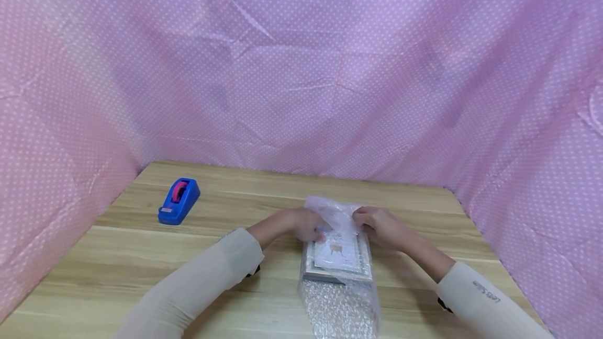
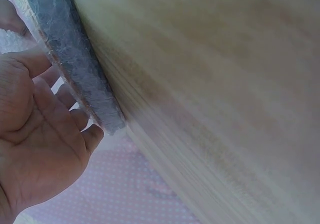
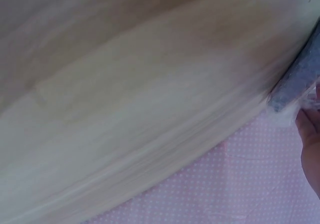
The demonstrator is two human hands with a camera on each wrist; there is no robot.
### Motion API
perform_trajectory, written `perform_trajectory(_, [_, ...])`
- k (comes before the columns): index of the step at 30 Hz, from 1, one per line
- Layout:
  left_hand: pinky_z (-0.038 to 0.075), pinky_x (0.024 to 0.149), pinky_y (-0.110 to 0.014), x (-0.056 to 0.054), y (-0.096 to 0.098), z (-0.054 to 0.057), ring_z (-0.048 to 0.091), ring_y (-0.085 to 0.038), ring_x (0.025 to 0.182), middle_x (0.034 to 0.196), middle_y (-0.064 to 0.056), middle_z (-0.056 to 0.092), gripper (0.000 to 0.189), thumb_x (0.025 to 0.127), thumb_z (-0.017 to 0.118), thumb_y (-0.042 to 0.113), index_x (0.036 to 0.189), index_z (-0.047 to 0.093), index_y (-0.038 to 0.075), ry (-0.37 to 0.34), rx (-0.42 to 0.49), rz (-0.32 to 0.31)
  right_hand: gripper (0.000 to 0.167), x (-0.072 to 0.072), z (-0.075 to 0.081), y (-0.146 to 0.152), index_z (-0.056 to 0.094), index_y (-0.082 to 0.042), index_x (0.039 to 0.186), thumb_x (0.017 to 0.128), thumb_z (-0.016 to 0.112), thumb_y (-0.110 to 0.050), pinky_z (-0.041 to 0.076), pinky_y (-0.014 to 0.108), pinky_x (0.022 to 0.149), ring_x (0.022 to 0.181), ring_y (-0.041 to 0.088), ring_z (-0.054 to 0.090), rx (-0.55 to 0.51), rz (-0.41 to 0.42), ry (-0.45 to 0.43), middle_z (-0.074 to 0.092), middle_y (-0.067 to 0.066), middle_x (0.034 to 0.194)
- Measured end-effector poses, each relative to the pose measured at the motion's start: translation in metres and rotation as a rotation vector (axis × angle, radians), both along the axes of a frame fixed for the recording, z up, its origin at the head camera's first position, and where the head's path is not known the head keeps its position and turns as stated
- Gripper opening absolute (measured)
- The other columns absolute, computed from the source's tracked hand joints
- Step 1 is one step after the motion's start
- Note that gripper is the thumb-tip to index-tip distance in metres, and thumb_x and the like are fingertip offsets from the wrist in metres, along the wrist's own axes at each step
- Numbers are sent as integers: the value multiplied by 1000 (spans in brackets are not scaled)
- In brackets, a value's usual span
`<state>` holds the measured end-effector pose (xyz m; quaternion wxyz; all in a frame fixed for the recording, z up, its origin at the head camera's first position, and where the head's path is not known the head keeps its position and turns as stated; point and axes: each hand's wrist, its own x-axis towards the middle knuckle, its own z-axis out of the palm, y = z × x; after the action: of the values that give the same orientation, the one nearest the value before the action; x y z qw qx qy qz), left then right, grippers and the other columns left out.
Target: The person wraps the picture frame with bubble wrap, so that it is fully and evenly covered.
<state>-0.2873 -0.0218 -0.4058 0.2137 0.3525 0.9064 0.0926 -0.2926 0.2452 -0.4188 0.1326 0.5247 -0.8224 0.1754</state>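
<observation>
A picture frame (image 1: 336,258) with a pale border and a small brown drawing lies on the table, partly covered by clear bubble wrap (image 1: 338,307). One flap of the wrap folds over the frame's far end; a longer strip runs toward me from its near edge. My left hand (image 1: 306,224) rests at the frame's far left corner, its fingers loosely extended over the wrap. In the left wrist view those fingers lie along the wrapped frame's side. At the far right corner, my right hand (image 1: 379,225) pinches the edge of the folded flap between thumb and fingers.
A blue tape dispenser (image 1: 179,201) with a pink roll stands on the wooden table (image 1: 264,297) at the far left. Pink polka-dot cloth (image 1: 292,93) hangs round the back and both sides of the table.
</observation>
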Motion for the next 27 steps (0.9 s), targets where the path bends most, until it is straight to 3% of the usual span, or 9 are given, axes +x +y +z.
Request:
perform_trajectory(7, [30,121,-39,-1,1,-2,43,-25,144,152,-3,53,49,105,55,40,151,53,23,23,-31,-10,34,-3,-2,5,48,-10,76,72,59,22,56,31,74,87,14,61,18,71,-41,65,5,95])
perform_trajectory(12, [34,119,-39,-2,2,-1,48,-27,140,147,-7,58,47,105,55,41,145,59,18,39,-46,-12,27,1,0,5,56,-10,82,76,65,15,58,33,72,82,17,64,60,62,-68,63,1,93])
perform_trajectory(15, [36,118,-40,-2,1,-1,55,-26,133,138,-6,65,44,105,55,43,138,64,16,55,-57,-29,24,3,-1,4,64,-10,88,82,70,12,61,42,80,90,26,71,52,86,-67,66,-1,91])
perform_trajectory(18, [37,116,-41,-2,1,-2,61,-24,123,125,-3,71,36,105,54,44,124,71,17,79,-70,-53,22,3,-2,3,69,-10,89,85,72,11,56,53,93,104,34,71,33,119,-56,71,-1,94])
perform_trajectory(22, [34,118,-45,0,1,0,59,-23,125,123,1,71,28,107,50,43,104,69,22,115,-91,-93,23,2,-3,2,68,-11,84,85,72,12,54,55,96,102,31,71,26,137,-58,70,2,94])
perform_trajectory(25, [32,120,-43,1,-2,7,53,-25,135,136,-1,66,25,107,51,37,113,69,20,104,-76,-136,23,1,-3,2,69,-11,85,84,73,12,53,55,98,102,28,71,28,131,-66,69,3,96])
perform_trajectory(27, [37,117,-40,-1,-6,15,54,-25,134,138,-3,65,26,104,60,30,122,70,15,75,-30,-129,22,1,-4,3,70,-10,85,84,74,12,53,54,99,102,28,71,28,125,-73,69,2,97])
